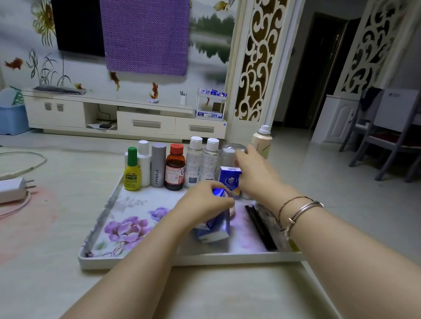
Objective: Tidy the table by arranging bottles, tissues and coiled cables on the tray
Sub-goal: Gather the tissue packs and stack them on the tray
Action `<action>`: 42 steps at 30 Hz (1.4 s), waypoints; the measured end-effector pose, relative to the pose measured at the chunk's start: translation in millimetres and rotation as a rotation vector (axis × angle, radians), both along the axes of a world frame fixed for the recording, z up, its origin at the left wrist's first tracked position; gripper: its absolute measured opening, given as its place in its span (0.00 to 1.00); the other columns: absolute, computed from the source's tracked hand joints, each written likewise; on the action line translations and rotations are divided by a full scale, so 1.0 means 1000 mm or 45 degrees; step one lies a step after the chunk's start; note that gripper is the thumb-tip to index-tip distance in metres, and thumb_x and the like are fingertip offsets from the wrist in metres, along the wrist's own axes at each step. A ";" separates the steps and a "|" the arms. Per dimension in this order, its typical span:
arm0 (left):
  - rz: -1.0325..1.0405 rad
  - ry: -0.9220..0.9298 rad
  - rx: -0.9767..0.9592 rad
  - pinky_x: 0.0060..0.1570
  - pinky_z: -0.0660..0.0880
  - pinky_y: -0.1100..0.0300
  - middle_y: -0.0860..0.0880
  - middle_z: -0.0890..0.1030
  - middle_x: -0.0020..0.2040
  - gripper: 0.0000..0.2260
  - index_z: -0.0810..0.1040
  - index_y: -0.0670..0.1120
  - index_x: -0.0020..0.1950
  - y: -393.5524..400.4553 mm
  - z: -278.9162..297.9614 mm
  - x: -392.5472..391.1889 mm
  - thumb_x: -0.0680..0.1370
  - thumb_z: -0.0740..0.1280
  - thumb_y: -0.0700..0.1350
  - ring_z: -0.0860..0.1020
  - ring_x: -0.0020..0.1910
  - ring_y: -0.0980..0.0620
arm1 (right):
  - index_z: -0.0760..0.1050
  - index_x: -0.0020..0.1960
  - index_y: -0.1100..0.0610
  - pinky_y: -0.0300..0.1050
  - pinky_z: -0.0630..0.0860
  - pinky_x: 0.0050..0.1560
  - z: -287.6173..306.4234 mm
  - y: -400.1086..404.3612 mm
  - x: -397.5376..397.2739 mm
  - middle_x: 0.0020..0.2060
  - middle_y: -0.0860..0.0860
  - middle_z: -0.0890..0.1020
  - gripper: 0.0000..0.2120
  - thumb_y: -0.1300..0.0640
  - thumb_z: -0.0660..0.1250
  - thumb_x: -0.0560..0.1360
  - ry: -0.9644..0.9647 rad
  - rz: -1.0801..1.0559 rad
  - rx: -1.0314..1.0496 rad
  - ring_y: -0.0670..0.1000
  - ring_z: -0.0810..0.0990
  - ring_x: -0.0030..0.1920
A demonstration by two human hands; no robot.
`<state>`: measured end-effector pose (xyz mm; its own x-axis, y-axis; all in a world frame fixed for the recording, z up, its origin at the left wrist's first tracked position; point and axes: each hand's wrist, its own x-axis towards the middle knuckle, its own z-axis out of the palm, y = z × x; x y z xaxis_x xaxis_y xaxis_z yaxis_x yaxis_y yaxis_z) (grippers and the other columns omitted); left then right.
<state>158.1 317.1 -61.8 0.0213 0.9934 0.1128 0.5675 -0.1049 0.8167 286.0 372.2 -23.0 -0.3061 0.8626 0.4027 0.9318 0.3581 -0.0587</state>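
Left hand [204, 202] fingers curl round a blue tissue pack [214, 226] at frame centre; right hand [254, 174] fingers, state unclear, could topple the clear-capped bottle [230, 156] just above.

Your left hand [204, 201] covers most of the blue tissue pack [214, 228] on the tray [127, 262], so you cannot tell how the fingers lie on its far side. Your right hand [253, 173] hides part of a second blue pack [229, 179] and the lower half of a clear-capped bottle [230, 152]; its fingertips are out of sight. The dark flat object [262, 226] at the tray's right is blurred and half behind your wrist. The charger [3, 191] cable runs off the left edge. Bottle labels are too small to read.
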 end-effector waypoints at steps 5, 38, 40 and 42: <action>0.256 -0.789 -0.012 0.23 0.61 0.68 0.48 0.73 0.29 0.07 0.73 0.48 0.40 0.002 0.011 -0.008 0.75 0.68 0.47 0.67 0.21 0.55 | 0.71 0.44 0.55 0.38 0.74 0.25 0.024 -0.020 -0.001 0.43 0.55 0.80 0.03 0.59 0.61 0.77 0.869 0.040 -0.678 0.53 0.82 0.38; 0.210 0.443 0.166 0.37 0.65 0.60 0.52 0.79 0.47 0.12 0.75 0.53 0.48 0.001 -0.020 0.012 0.70 0.71 0.56 0.75 0.45 0.49 | 0.66 0.49 0.54 0.45 0.68 0.38 0.021 -0.026 0.007 0.46 0.52 0.74 0.12 0.58 0.70 0.73 -0.179 0.064 -0.133 0.52 0.72 0.43; 0.214 0.393 0.143 0.39 0.68 0.60 0.52 0.80 0.47 0.11 0.76 0.53 0.49 0.001 -0.019 0.009 0.69 0.71 0.54 0.76 0.45 0.49 | 0.68 0.49 0.54 0.46 0.69 0.39 0.022 -0.025 0.006 0.48 0.52 0.74 0.09 0.58 0.69 0.74 -0.200 0.053 -0.105 0.53 0.72 0.45; 0.241 0.329 0.114 0.42 0.71 0.60 0.52 0.79 0.48 0.14 0.77 0.52 0.52 0.001 -0.015 0.004 0.68 0.71 0.53 0.77 0.47 0.49 | 0.71 0.51 0.54 0.47 0.69 0.40 0.022 -0.023 0.004 0.51 0.53 0.74 0.07 0.60 0.66 0.75 -0.243 0.034 -0.087 0.55 0.74 0.47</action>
<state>161.7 318.0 -77.2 -0.1235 0.9689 0.2146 0.7712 -0.0424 0.6352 290.4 349.2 -1.5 -0.3946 0.8764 0.2761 0.9185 0.3843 0.0928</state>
